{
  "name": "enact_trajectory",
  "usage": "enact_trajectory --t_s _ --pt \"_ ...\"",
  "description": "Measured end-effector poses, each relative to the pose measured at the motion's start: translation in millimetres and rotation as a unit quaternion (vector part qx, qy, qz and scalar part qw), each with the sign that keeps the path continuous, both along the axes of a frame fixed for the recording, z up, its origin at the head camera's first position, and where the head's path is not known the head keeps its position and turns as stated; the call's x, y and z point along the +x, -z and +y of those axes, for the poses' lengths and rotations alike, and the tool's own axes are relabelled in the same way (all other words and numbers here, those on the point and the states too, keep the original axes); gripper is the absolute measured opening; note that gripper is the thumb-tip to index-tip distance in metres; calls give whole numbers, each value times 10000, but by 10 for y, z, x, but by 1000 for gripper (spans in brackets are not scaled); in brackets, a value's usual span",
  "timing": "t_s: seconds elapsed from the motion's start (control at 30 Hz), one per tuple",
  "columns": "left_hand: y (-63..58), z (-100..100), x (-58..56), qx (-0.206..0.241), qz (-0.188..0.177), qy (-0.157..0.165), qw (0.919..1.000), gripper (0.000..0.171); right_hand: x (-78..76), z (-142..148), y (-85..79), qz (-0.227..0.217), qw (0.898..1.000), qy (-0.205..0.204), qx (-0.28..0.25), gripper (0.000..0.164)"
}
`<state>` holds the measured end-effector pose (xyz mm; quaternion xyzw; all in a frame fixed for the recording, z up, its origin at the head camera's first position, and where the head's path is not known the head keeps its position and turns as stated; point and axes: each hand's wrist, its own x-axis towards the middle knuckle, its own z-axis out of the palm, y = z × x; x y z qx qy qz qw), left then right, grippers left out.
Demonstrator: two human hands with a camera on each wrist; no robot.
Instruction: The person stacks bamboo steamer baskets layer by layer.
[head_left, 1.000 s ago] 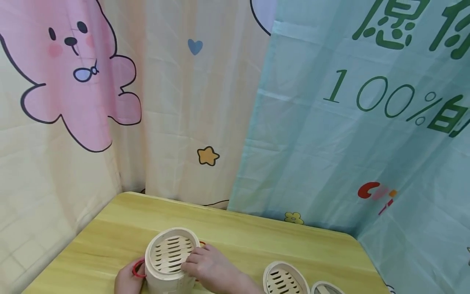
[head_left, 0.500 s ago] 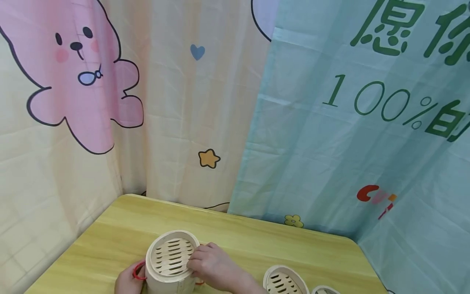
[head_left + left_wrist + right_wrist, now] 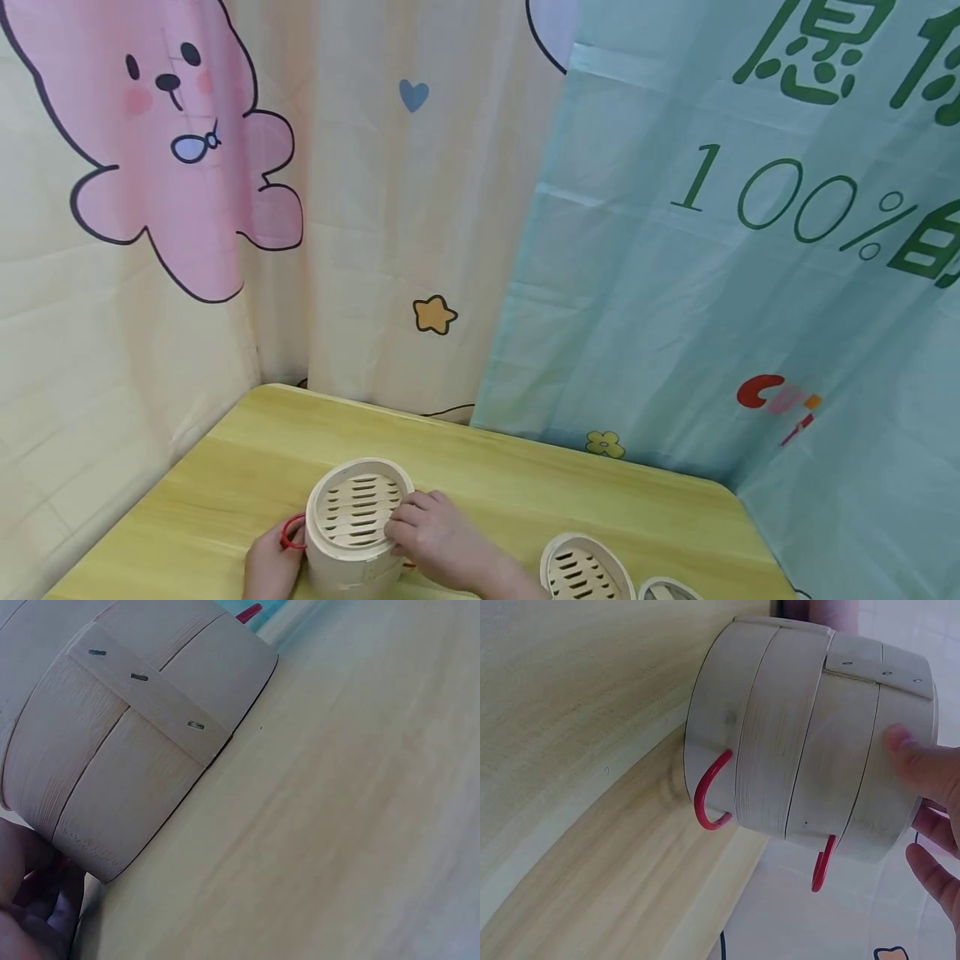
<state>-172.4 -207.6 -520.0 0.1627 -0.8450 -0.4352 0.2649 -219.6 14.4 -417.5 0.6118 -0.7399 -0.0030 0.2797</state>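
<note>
In the head view, a stack of bamboo steamer baskets [image 3: 348, 575] stands on the table, its slatted top facing up. My left hand [image 3: 272, 563] holds the stack's left side beside an upper red handle [image 3: 293, 532]. In the left wrist view its curled fingers [image 3: 66, 907] are low on the wall, with a bit of red between them. My right hand [image 3: 442, 533] grips the right rim of the top basket. In the right wrist view the thumb [image 3: 922, 761] presses the outer wall, fingers at the rim. Two red handles [image 3: 709, 791] project there from different tiers.
Another slatted steamer basket [image 3: 585, 571] lies to the right on the yellow wood-grain table [image 3: 480, 467]. Next to it is a smaller round piece [image 3: 667, 590], cut off by the frame edge. Printed curtains [image 3: 390, 208] hang behind the table.
The head view has shifted slightly. My right fingers have moved a little outward over the rim. Both hands stay on the steamer stack, which stands in about the same place.
</note>
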Motion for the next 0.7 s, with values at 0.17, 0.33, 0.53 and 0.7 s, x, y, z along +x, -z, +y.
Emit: enact_trajectory --t_s 0.17,0.33,0.53,0.7 --pt "-15 15 -11 100 180 37 9998 16 -9 13 -20 109 9999 -69 -104 19" --pt "35 7 18 112 53 -137 9998 16 25 12 3 113 9998 -180 -47 19" --pt "37 1 12 309 -132 -77 9994 18 19 -5 35 189 9996 -196 -118 19" --pt "7 -4 -14 418 -225 -70 9988 20 -5 -19 42 161 9995 -199 -194 20"
